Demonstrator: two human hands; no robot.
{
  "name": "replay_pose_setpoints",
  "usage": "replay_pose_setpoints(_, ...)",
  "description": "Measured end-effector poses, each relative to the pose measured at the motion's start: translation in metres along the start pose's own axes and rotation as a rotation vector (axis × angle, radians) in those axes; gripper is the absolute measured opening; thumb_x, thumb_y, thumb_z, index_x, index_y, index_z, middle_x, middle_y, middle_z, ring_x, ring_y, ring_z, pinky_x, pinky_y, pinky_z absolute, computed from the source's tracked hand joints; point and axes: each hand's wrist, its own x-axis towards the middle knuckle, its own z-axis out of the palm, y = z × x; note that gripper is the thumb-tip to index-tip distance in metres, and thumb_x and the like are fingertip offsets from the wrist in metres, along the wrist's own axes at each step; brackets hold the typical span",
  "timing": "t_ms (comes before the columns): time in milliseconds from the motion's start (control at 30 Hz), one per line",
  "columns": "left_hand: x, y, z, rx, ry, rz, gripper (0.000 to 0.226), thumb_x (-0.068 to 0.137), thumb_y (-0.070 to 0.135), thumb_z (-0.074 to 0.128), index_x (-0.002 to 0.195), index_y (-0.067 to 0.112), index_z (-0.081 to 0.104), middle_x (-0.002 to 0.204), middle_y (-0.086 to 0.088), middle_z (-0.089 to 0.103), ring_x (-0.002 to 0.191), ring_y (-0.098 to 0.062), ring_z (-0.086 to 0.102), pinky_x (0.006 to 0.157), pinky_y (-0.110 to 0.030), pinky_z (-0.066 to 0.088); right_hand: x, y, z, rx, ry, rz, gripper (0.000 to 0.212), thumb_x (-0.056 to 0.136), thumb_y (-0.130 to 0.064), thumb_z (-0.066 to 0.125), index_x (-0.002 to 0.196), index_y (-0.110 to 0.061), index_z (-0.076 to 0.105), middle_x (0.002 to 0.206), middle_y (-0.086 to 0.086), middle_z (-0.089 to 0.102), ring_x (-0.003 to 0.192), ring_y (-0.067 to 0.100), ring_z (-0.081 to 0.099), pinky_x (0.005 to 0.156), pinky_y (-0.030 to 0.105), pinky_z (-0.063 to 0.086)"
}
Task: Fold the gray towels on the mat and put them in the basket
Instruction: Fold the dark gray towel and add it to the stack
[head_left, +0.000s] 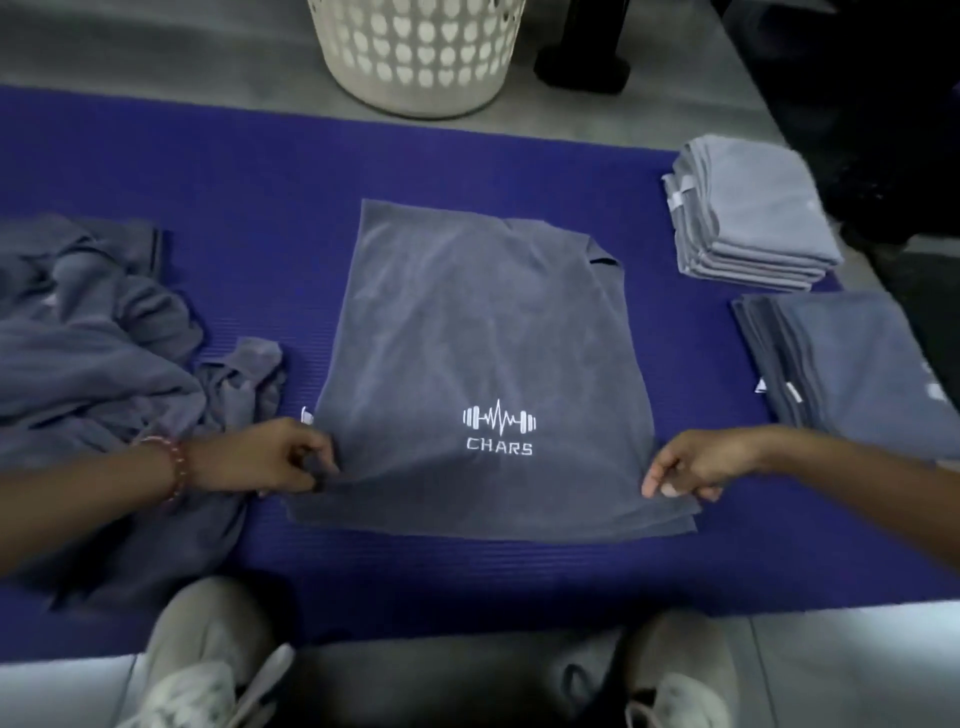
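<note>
A gray towel with a white "CHARS" logo lies folded in the middle of the blue mat. My left hand pinches its near left corner. My right hand pinches its near right edge. A heap of unfolded gray towels lies at the left. A neat stack of folded towels sits at the far right, and a second flatter stack lies nearer at the right. The white perforated basket stands beyond the mat's far edge.
Gray floor surrounds the mat. A dark object stands right of the basket. My knees and light shoes sit at the mat's near edge.
</note>
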Motion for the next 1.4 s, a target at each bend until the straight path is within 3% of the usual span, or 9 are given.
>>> replay_pose_setpoints(133, 0.005, 0.023, -0.003, 0.551, -0.098, -0.05, 0.033, 0.084, 0.049, 0.04, 0.095, 0.029, 0.063, 0.068, 0.003, 0.069, 0.053, -0.004, 0.059, 0.063, -0.02, 0.049, -0.008, -0.031, 0.012, -0.194, -0.113, 0.185, 0.017, 0.098, -0.018, 0.044, 0.114, -0.022, 0.051, 0.074, 0.001, 0.061, 0.04, 0.004, 0.051, 0.045, 0.019, 0.046)
replay_pose_setpoints(233, 0.016, 0.049, 0.011, 0.844, 0.352, 0.236, 0.053, 0.079, 0.056, 0.022, 0.095, 0.027, 0.063, 0.081, 0.003, 0.069, 0.068, -0.014, 0.065, 0.056, -0.026, 0.048, -0.001, -0.066, 0.026, -0.37, 0.385, 0.02, 0.017, 0.096, -0.031, 0.043, 0.105, -0.023, 0.056, 0.083, 0.002, 0.068, 0.065, 0.013, 0.063, 0.064, 0.027, 0.05)
replay_pose_setpoints(333, 0.039, 0.047, 0.044, 0.994, 0.307, 0.482, 0.055, 0.083, 0.049, 0.037, 0.129, 0.023, 0.054, 0.13, -0.003, 0.058, 0.11, -0.017, 0.058, 0.085, -0.033, 0.049, 0.026, -0.083, 0.057, -0.67, 0.829, -0.352, 0.044, 0.092, -0.048, 0.041, 0.131, -0.029, 0.048, 0.132, 0.003, 0.052, 0.123, 0.026, 0.05, 0.101, 0.038, 0.039)
replay_pose_setpoints(500, 0.051, 0.007, 0.055, 1.131, 0.223, 0.442, 0.073, 0.088, 0.061, 0.031, 0.15, 0.024, 0.021, 0.157, 0.001, 0.015, 0.144, -0.019, 0.016, 0.11, -0.055, 0.019, 0.059, -0.048, 0.069, -1.064, 0.555, -0.624, 0.069, 0.087, -0.069, 0.022, 0.148, -0.043, 0.004, 0.159, -0.006, 0.005, 0.145, 0.025, 0.006, 0.117, 0.05, 0.002)
replay_pose_setpoints(633, 0.038, -0.006, 0.035, 1.057, 0.247, 0.32, 0.074, 0.089, 0.07, 0.023, 0.15, 0.028, 0.02, 0.158, -0.002, 0.014, 0.144, -0.028, 0.011, 0.111, -0.057, 0.01, 0.049, 0.009, 0.048, -0.841, 0.614, -0.38, 0.074, 0.072, -0.084, -0.008, 0.135, -0.052, -0.03, 0.149, -0.018, -0.031, 0.141, 0.017, -0.025, 0.112, 0.047, -0.017)
replay_pose_setpoints(867, 0.088, 0.018, -0.027, 0.649, 0.607, 0.136, 0.07, 0.092, 0.062, 0.012, 0.141, 0.02, 0.038, 0.147, -0.01, 0.034, 0.139, -0.022, 0.02, 0.112, -0.042, 0.004, 0.056, -0.017, -0.028, -0.079, 1.131, -0.506, 0.036, 0.094, -0.03, 0.045, 0.126, -0.014, 0.051, 0.11, 0.0, 0.059, 0.1, 0.019, 0.057, 0.092, 0.035, 0.042)
replay_pose_setpoints(1033, 0.174, 0.04, -0.081, 0.608, 0.653, -0.03, 0.074, 0.085, 0.06, 0.013, 0.148, 0.023, 0.026, 0.157, -0.005, 0.016, 0.146, -0.026, 0.006, 0.112, -0.052, 0.003, 0.099, -0.076, -0.109, 0.57, 1.09, -0.285, 0.036, 0.094, -0.01, 0.046, 0.13, -0.012, 0.043, 0.077, -0.005, 0.052, 0.065, 0.011, 0.048, 0.063, 0.026, 0.036)
replay_pose_setpoints(1200, 0.226, 0.042, -0.094, 0.67, 0.651, -0.198, 0.069, 0.088, 0.063, 0.012, 0.15, 0.033, 0.007, 0.159, 0.002, 0.001, 0.145, -0.031, -0.003, 0.111, -0.058, 0.0, 0.129, -0.114, -0.162, 0.765, 0.993, -0.246, 0.039, 0.091, -0.001, 0.044, 0.127, -0.009, 0.054, 0.114, 0.007, 0.06, 0.103, 0.021, 0.057, 0.086, 0.026, 0.043)
replay_pose_setpoints(1400, 0.231, 0.031, -0.096, 0.709, 0.716, -0.169, 0.079, 0.078, 0.067, 0.005, 0.15, 0.034, 0.013, 0.158, 0.002, 0.011, 0.145, -0.034, 0.004, 0.11, -0.061, 0.002, 0.127, -0.112, -0.201, 1.618, 0.871, -0.231, 0.016, 0.084, 0.008, 0.046, 0.087, 0.001, 0.059, 0.071, 0.005, 0.051, 0.055, 0.015, 0.053, 0.047, 0.023, 0.045)
